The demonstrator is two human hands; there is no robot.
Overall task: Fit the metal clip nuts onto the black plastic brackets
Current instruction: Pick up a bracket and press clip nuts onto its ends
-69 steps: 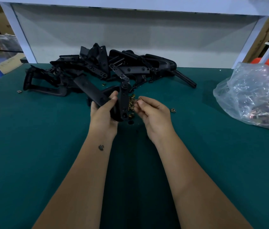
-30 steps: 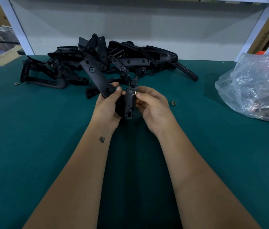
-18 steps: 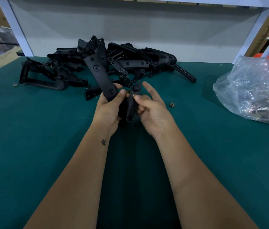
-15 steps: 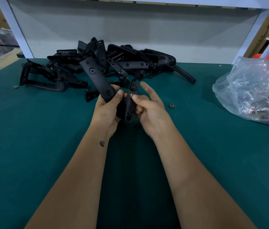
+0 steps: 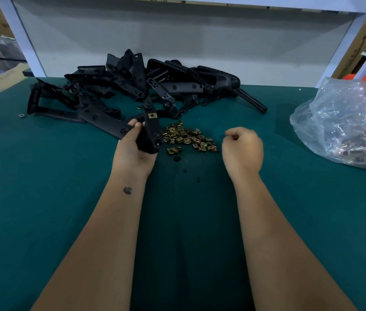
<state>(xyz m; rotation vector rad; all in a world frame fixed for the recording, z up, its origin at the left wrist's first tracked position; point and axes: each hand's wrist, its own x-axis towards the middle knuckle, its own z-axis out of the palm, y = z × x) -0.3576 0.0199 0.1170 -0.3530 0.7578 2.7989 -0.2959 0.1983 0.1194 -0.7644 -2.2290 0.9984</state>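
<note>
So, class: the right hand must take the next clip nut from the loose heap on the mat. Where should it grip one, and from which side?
Take a clip nut at the heap's right fringe, where pieces lie flat and apart. Pinch its two opposite edges from above with the right hand, which hangs just right of it. The left hand holds the bracket.

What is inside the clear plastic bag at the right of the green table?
The clear plastic bag holds brass-coloured metal pieces, probably more clip nuts; crinkled plastic blurs their shape and number.

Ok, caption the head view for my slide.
Left hand grips a black bracket with one clip nut fitted; right hand hovers beside loose nuts.
</note>
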